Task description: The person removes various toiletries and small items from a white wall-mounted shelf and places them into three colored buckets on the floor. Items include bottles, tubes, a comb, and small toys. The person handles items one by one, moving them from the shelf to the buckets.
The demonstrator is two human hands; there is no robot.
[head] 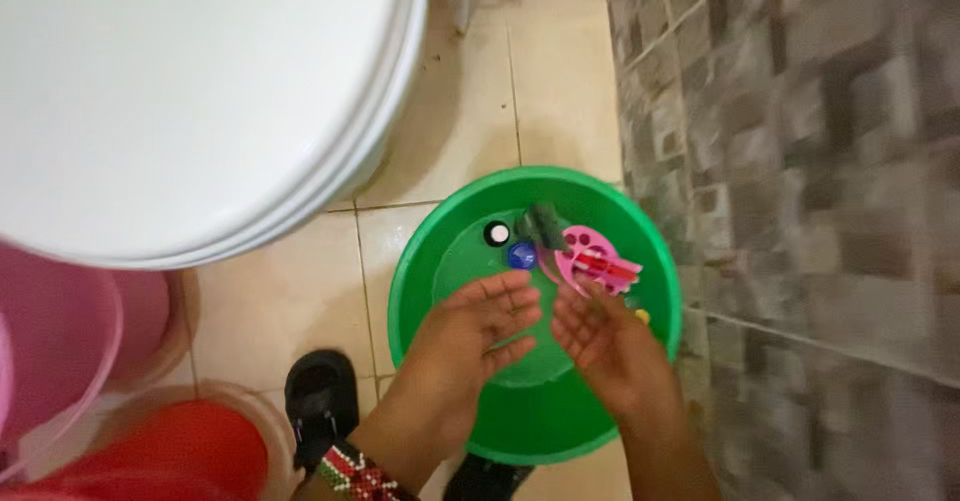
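Hovering palms-up over the water, the left hand (487, 323) and right hand (600, 333) sit side by side w/ fingers spread loose, neither one gripping anything. Both hang inside the round green plastic basin (412, 291), which stands on the beige tiled floor (290, 301) close by the grey stone-pattern wall (800, 161).

Just beyond the fingertips floats the pink perforated plastic toy piece (583, 251), w/ a red part across it; beside it a blue round cap (521, 255), a black-and-white round cap (497, 233) and a dark greenish object (545, 223), too blurred to name. A small yellow bit (642, 316) shows by the right hand.

Risks, as I'd judge: wet hands could slip on the small smooth caps; a knock on the rim could slosh water onto the tiles, slick near the black sandal (320, 391). Pink piece looks thin, light, prob. bends easily.
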